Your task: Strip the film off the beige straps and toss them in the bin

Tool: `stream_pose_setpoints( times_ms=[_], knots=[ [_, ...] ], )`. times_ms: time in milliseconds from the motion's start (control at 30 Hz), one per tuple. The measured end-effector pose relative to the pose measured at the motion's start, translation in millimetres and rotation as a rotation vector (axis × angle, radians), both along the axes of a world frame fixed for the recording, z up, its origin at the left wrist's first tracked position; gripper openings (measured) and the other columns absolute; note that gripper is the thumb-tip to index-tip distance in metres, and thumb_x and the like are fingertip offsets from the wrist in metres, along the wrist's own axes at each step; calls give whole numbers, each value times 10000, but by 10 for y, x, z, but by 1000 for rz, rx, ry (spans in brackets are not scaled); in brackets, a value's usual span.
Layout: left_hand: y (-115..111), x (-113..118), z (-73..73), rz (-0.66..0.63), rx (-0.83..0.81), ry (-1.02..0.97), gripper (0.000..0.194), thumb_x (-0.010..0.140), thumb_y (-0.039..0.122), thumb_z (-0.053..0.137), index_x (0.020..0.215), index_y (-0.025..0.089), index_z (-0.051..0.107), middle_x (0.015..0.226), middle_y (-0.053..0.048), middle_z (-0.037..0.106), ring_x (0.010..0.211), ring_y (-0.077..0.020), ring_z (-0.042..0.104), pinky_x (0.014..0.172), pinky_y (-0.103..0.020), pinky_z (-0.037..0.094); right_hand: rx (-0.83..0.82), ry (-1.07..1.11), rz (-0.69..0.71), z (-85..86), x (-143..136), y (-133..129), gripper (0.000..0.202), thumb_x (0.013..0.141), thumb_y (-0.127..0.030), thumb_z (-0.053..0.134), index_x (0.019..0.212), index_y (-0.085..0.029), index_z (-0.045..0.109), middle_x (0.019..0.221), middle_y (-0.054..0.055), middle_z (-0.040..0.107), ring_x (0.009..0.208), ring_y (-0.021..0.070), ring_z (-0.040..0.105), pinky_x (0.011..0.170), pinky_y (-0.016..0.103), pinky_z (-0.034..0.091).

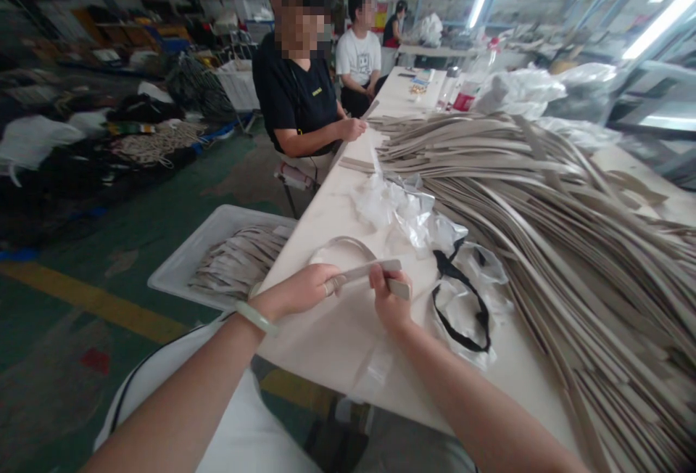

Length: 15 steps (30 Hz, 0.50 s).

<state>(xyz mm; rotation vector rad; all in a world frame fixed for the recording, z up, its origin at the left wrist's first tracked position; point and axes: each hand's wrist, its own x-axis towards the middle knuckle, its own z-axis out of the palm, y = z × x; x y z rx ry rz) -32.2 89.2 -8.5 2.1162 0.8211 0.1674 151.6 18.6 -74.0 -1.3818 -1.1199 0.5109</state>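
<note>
Both my hands grip one beige flat strap [362, 268] above the near part of the table. My left hand [304, 289], with a pale bangle [255, 318] on its wrist, is closed around the strap on the left. My right hand [392, 300] pinches it near the end, and a second beige end sticks out beneath the fingers. Behind my hands a loop of strap [348, 242] curves over the tabletop. A long heap of similar beige straps [522, 190] covers the right side of the table.
Crumpled clear plastic [402, 212] and a black band [462, 313] lie beyond and right of my hands. A white bin [179, 262] of strips stands on the floor at left. A person in a black shirt [299, 96] works at the table's left edge [320, 197]; others sit behind.
</note>
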Motion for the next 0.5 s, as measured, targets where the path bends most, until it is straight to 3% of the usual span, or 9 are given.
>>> stream_pose_setpoints(
  times_ms=[167,300,433,500],
  knots=[
    [-191,303,-86,84,-9,-116,336,913,389,425,657,188,510,646,7,550,675,-154,524,649,-260,384,-49,1,65,10,-40,-27,518,892,-532,520,497,-207,437,450,-34,393,451,107,378,458,259,284],
    [-201,385,-137,167,45,-114,377,951,426,392,689,186,518,654,-6,558,666,-169,536,659,-286,410,-45,-14,118,-8,-8,-5,490,897,-507,511,516,-201,468,469,-29,404,459,109,365,458,258,290],
    [-156,407,-45,233,147,-228,313,916,404,511,1066,139,583,1058,-119,639,950,-226,597,866,-345,468,-9,-52,212,-58,-20,13,391,872,-434,527,565,-192,544,532,-7,489,520,127,427,524,264,345],
    [-149,447,63,217,225,-348,302,874,360,596,1102,163,613,1217,-127,601,1117,-241,557,1003,-357,417,8,-76,319,-76,-50,13,339,840,-394,555,567,-194,547,540,-12,488,526,124,422,533,260,348]
  ],
)
